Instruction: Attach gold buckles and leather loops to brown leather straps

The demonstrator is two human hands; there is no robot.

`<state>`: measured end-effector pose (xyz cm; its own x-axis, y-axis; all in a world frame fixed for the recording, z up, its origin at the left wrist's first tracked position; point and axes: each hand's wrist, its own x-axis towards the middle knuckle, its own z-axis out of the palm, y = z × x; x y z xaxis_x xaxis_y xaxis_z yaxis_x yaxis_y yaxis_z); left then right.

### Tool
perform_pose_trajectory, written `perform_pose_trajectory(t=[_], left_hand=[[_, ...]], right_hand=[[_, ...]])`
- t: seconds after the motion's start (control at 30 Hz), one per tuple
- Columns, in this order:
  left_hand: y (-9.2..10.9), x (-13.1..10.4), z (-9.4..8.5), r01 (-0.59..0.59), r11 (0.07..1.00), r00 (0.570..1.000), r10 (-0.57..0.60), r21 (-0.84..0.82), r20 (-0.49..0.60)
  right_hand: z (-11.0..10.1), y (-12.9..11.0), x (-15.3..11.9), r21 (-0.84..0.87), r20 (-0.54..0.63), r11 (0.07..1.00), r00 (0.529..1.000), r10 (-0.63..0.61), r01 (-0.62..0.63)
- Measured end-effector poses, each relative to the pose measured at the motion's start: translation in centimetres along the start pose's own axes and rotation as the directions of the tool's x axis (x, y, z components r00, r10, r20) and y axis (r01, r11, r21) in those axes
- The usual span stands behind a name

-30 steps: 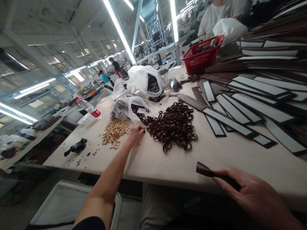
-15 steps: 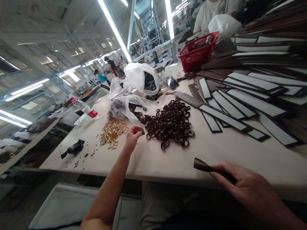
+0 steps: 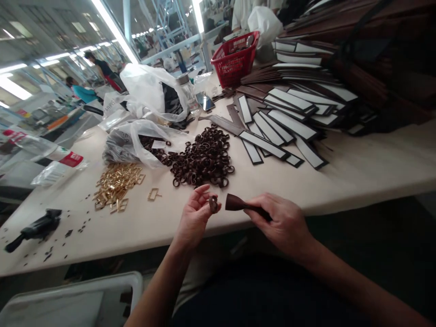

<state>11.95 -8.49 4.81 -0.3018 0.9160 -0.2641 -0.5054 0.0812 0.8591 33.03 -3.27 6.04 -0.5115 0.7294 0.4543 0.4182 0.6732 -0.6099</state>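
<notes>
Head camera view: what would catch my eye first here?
At the near table edge, the left hand pinches a small brown loop beside the folded brown strap gripped by the right hand. Just beyond lies a dark heap of loops, with gold buckles to its left.

Matt dark-brown leather loops (image 3: pixel 200 159) beside shiny gold metal buckles (image 3: pixel 116 184) on a smooth pale table (image 3: pixel 357 168); glossy red plastic basket (image 3: pixel 235 59) behind.

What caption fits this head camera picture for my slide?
Left hand pinches a small brown loop beside the brown strap in the right hand, before a loop pile.
</notes>
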Motion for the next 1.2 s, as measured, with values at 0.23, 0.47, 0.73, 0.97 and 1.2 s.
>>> perform_pose_trajectory(t=[0.23, 0.47, 0.73, 0.97, 1.2], left_hand=[[-1.4, -0.7, 1.3, -0.033, 0.995, 0.999, 0.029, 0.095, 0.04], [-1.7, -1.0, 1.5, 0.1, 0.993, 0.994, -0.102, 0.067, 0.025], [-2.2, -1.8, 2.2, 0.145, 0.989, 0.988, -0.143, -0.042, 0.057], [-2.3, -2.4, 0.4, 0.175, 0.985, 0.97, -0.173, 0.005, 0.17], [-1.4, -2.3, 0.6, 0.359, 0.933, 0.906, -0.348, -0.002, 0.24]], right_hand=[[0.6, -0.6, -0.6, -0.021, 0.032, 0.996, 0.996, -0.085, 0.086], [-0.3, -0.9, -1.2, -0.057, 0.108, 0.993, 0.989, -0.101, 0.107], [-0.2, -0.6, -1.4, -0.054, 0.106, 0.995, 0.991, -0.078, 0.084], [-0.4, -0.5, -1.8, 0.234, 0.173, 0.971, 0.985, 0.014, -0.055], [0.0, -0.4, -2.6, 0.293, 0.145, 0.956, 0.988, -0.06, 0.015]])
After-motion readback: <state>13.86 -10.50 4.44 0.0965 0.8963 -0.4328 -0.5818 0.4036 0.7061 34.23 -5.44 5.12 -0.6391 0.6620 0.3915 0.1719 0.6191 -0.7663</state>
